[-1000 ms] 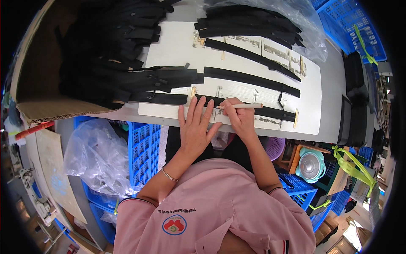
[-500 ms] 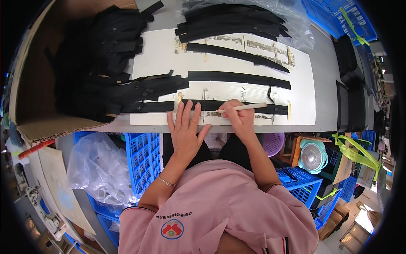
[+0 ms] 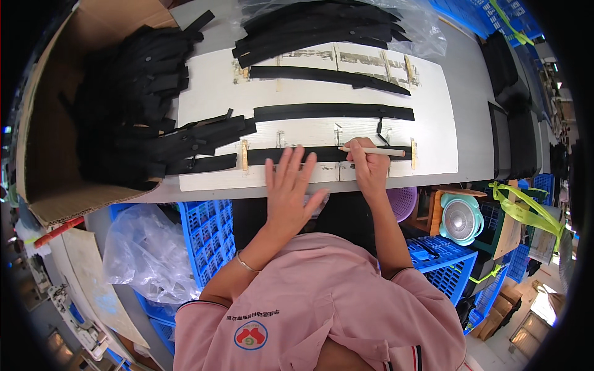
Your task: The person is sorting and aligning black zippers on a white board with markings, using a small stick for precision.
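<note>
A white board (image 3: 433, 130) with taped and pencilled marks lies before me, and a black fabric strip (image 3: 327, 153) runs across its near part. My left hand (image 3: 288, 195) rests with fingers spread, the fingertips at this strip. Pinched in my right hand (image 3: 370, 168) is a pale pencil (image 3: 387, 151), its tip at the strip's upper edge beside a mark on the board. Farther up the board lie a second black strip (image 3: 334, 112), with a small dark piece hanging from its right part, and a third strip (image 3: 328, 75).
At the left, a cardboard box (image 3: 46, 148) lies open with a heap of black strips (image 3: 130, 93) spilling out. More black strips (image 3: 315, 28) are stacked at the back on clear plastic. Blue crates (image 3: 207, 235) and a small turquoise fan (image 3: 461, 219) stand below the table edge.
The pencil tip has moved right along the near strip and from its lower edge to its upper edge. My left hand has slid right too. The whole view has shifted slightly.
</note>
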`<state>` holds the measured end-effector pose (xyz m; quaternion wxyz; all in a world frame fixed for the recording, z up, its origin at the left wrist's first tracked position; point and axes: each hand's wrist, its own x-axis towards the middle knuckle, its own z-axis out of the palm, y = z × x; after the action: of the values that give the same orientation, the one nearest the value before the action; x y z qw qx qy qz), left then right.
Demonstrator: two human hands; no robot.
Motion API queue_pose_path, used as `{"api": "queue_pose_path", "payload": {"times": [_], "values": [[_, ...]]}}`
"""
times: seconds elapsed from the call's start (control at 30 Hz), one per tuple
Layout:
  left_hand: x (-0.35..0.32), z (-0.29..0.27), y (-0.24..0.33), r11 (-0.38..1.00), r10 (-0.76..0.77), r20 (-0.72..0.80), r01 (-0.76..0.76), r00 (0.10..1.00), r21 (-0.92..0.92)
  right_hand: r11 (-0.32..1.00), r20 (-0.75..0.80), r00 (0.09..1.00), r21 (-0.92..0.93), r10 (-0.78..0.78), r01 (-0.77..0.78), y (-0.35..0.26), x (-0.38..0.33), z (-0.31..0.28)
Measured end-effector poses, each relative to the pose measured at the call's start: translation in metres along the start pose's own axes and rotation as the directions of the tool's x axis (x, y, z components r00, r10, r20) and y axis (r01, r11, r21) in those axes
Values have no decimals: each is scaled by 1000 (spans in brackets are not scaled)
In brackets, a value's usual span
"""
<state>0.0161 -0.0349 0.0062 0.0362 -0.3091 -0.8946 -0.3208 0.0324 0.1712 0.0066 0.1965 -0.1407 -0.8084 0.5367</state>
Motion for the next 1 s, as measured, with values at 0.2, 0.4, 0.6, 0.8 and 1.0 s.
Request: {"api": "queue_pose_path", "payload": {"times": [0.2, 0.4, 0.6, 0.8, 1.0], "values": [[15, 26, 20, 997, 47, 48, -44, 998, -66, 1000, 16, 999, 3, -28, 28, 6, 1, 0], [16, 28, 19, 998, 57, 29, -56, 998, -7, 1000, 4, 1000, 6, -30, 30, 5, 1, -1], [14, 32, 17, 998, 65, 19, -66, 998, 11, 995, 78, 993, -12, -93, 94, 12, 0, -6], [16, 32, 18, 996, 78, 32, -79, 996, 43, 987, 94, 984, -34, -151, 155, 17, 0, -8], [15, 31, 16, 994, 73, 62, -78, 995, 76, 956, -29, 999, 290, -39, 45, 19, -7, -40]]}}
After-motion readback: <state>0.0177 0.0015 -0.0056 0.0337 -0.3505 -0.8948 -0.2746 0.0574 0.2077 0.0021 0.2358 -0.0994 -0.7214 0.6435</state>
